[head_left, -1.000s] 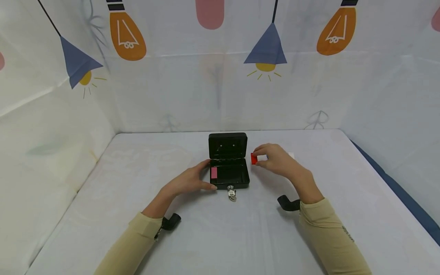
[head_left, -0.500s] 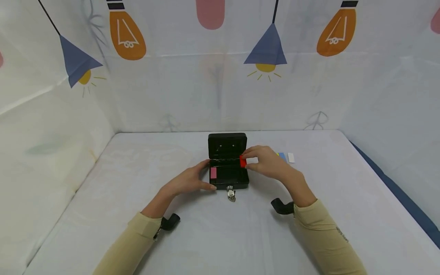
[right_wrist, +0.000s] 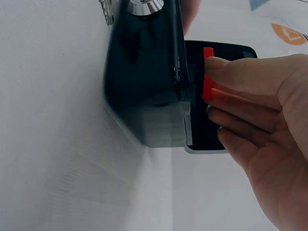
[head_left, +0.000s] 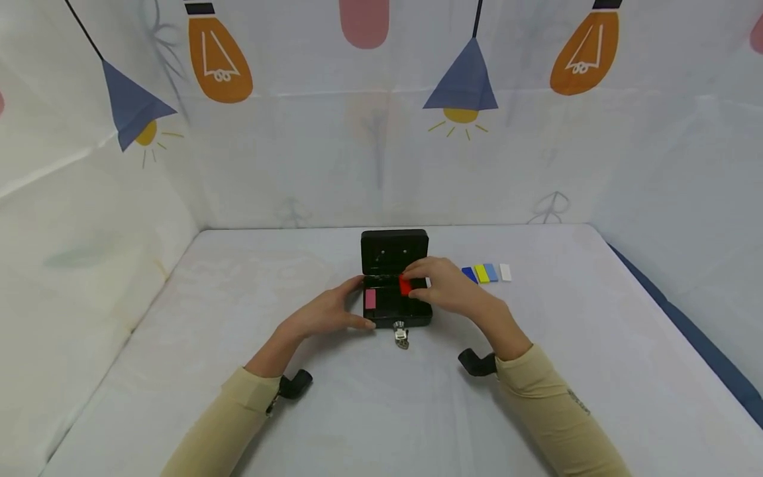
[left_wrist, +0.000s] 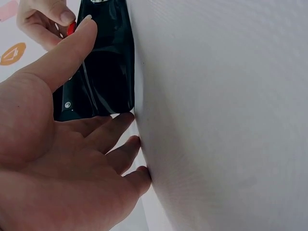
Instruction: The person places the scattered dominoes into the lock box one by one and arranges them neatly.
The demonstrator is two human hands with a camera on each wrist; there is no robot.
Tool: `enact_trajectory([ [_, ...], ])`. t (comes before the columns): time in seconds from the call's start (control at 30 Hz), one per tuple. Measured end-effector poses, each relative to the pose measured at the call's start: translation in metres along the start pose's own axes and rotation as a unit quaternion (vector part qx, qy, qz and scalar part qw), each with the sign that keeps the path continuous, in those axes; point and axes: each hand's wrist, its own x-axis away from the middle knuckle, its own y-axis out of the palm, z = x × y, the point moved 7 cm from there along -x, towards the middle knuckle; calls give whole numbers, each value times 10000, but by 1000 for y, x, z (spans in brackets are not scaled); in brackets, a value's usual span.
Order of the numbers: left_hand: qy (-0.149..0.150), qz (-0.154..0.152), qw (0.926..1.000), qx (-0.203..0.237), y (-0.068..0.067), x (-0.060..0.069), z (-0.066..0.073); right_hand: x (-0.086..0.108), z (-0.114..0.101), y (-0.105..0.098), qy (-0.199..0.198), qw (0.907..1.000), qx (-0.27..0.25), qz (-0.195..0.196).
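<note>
A black metal cash box point(head_left: 390, 317) stands with its lid point(head_left: 395, 244) raised; keys point(head_left: 401, 339) hang at the lock on its front. Inside, at the left, lies a pink rectangular block point(head_left: 370, 299). My right hand point(head_left: 448, 286) pinches a thin red rectangular block point(head_left: 405, 285) between thumb and fingers, above the box's right half. In the right wrist view the red block point(right_wrist: 208, 72) is on edge, above the rim. My left hand point(head_left: 324, 313) touches the box's left side with extended fingers, thumb at the front corner and fingers towards the back. Some fingertips are hidden by the box.
Right of the box on the white table point(head_left: 381, 411) lie a dark blue block point(head_left: 469, 274), a yellow block point(head_left: 481, 273), a light blue block point(head_left: 491, 272) and a white block point(head_left: 505, 272). A printed white curtain point(head_left: 310, 152) hangs behind the table.
My right hand has carried the red block leftwards, from beside the box to over its inside. The blocks on the right have come into sight. My left hand has stayed put.
</note>
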Motion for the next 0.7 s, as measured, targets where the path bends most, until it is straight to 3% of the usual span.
enact_trajectory([
  [0.7,-8,22,10000,-17,-1,1,2,-14,-15,22,-250,9980,505,-302],
])
